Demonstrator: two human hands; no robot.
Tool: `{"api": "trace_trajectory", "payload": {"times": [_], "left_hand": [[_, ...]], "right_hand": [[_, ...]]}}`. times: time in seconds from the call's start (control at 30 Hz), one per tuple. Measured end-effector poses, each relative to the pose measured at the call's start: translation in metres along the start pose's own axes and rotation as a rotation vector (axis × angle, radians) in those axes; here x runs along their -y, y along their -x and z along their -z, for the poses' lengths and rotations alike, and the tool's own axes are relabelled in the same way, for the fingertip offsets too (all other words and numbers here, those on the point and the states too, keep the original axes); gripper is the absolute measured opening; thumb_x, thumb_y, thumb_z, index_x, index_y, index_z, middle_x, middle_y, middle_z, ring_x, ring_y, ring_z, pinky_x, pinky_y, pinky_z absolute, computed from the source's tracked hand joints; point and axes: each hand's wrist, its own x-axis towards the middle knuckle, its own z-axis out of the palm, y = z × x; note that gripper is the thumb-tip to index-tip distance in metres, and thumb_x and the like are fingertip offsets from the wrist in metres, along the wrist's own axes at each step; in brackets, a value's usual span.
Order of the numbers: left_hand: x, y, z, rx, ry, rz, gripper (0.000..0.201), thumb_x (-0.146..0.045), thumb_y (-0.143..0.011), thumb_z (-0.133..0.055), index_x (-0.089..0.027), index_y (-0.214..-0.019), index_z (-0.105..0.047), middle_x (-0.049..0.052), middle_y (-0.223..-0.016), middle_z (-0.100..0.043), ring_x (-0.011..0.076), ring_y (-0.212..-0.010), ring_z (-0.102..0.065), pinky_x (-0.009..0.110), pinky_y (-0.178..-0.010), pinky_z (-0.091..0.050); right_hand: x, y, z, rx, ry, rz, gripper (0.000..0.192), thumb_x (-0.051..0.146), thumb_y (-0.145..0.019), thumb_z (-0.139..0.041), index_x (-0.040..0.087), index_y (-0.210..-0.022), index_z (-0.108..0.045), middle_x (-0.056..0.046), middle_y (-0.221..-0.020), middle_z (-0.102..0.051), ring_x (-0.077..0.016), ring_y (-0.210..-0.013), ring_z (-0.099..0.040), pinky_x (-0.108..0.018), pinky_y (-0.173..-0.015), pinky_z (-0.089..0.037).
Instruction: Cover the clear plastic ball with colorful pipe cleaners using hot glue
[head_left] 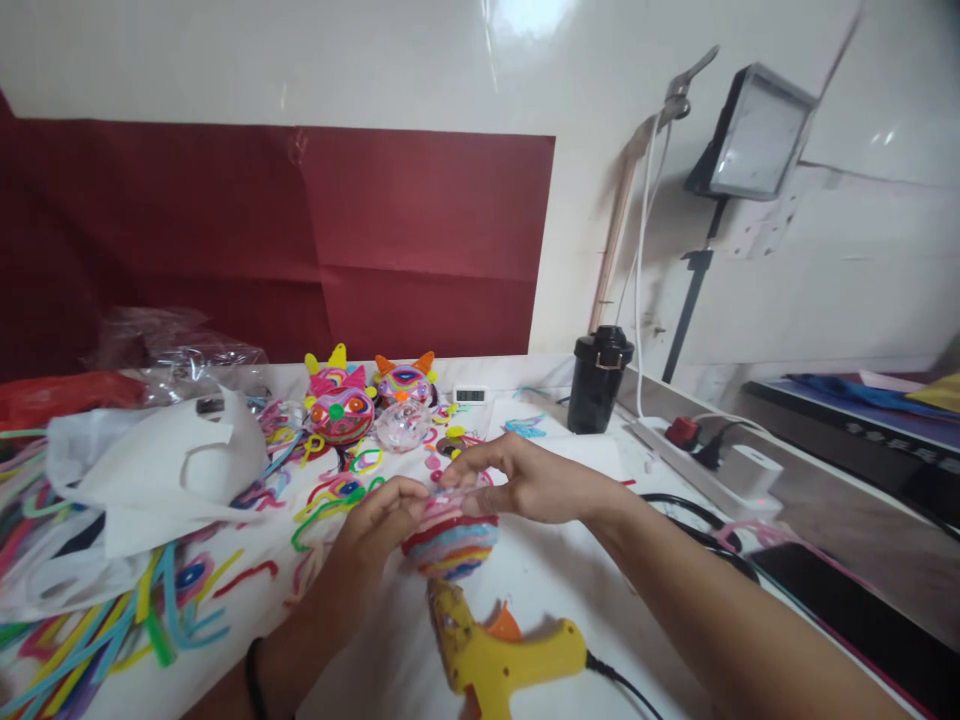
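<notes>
My left hand (379, 520) and my right hand (525, 480) meet over a round ball (450, 545) wrapped in pink, red, blue and yellow pipe cleaners. Both hands grip it just above the white table (540, 590), fingertips pinching at its top edge. A yellow glue gun (487, 650) lies directly below the ball, nozzle toward it, with its black cord running right.
Two finished colourful ball figures (341, 405) (405, 385) and a clear ball (401, 425) stand behind. Loose pipe cleaners (112, 620) and white plastic bags (150, 470) cover the left. A black cup (598, 380), power strip (697, 450) and small clock (470, 395) sit at the right and back.
</notes>
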Motion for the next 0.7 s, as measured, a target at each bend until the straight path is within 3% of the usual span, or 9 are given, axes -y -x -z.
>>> {"api": "trace_trajectory", "payload": {"times": [0.07,0.17,0.37,0.5,0.6,0.7], "left_hand": [[0.0,0.0,0.0,0.032,-0.035,0.021,0.016,-0.035,-0.079,-0.056,-0.021,-0.082,-0.064,0.001,-0.076,-0.065,0.0194,-0.075,-0.057,0.028,-0.066,-0.044],[0.003,0.001,0.0,0.085,0.02,0.04,0.015,-0.034,-0.08,-0.058,-0.02,-0.078,-0.063,0.0,-0.075,-0.064,0.0175,-0.076,-0.057,0.027,-0.069,-0.044],[0.005,0.002,-0.001,0.002,0.175,0.012,0.012,-0.03,-0.079,-0.06,-0.02,-0.074,-0.06,-0.002,-0.072,-0.06,0.0151,-0.07,-0.056,0.026,-0.067,-0.046],[0.002,0.001,0.001,-0.031,0.033,-0.003,0.013,-0.03,-0.078,-0.061,-0.019,-0.072,-0.062,-0.003,-0.066,-0.059,0.0142,-0.064,-0.054,0.024,-0.061,-0.043],[0.0,-0.002,0.004,-0.058,0.005,-0.009,0.014,-0.032,-0.076,-0.062,-0.019,-0.07,-0.062,-0.003,-0.065,-0.06,0.0147,-0.063,-0.054,0.025,-0.06,-0.043],[-0.003,-0.007,0.008,-0.171,0.081,-0.051,0.013,-0.032,-0.073,-0.062,-0.019,-0.071,-0.061,-0.002,-0.063,-0.06,0.0155,-0.061,-0.055,0.026,-0.057,-0.045]], "right_hand": [[0.002,-0.001,-0.002,-0.002,0.009,-0.012,0.025,0.017,-0.077,-0.065,0.012,-0.101,-0.067,-0.004,-0.088,-0.065,-0.0163,-0.079,-0.058,-0.028,-0.073,-0.047],[0.005,0.0,-0.002,-0.001,-0.012,-0.007,0.026,0.017,-0.077,-0.065,0.014,-0.103,-0.063,-0.003,-0.087,-0.064,-0.0152,-0.079,-0.059,-0.028,-0.072,-0.048],[-0.008,0.003,0.012,0.029,-0.013,0.042,0.028,0.023,-0.081,-0.063,0.014,-0.108,-0.064,-0.007,-0.105,-0.066,-0.0185,-0.095,-0.059,-0.032,-0.082,-0.048],[-0.018,0.001,0.013,0.01,-0.007,0.038,0.021,0.025,-0.08,-0.065,0.013,-0.096,-0.069,-0.005,-0.09,-0.069,-0.0184,-0.085,-0.062,-0.033,-0.079,-0.05],[-0.017,-0.002,0.01,-0.062,-0.002,0.064,0.021,0.026,-0.077,-0.067,0.013,-0.094,-0.069,-0.005,-0.09,-0.07,-0.018,-0.084,-0.063,-0.032,-0.077,-0.051],[-0.017,-0.002,0.013,-0.244,0.119,0.066,0.018,0.025,-0.079,-0.064,0.013,-0.091,-0.067,-0.006,-0.09,-0.07,-0.0169,-0.084,-0.064,-0.029,-0.078,-0.05]]}}
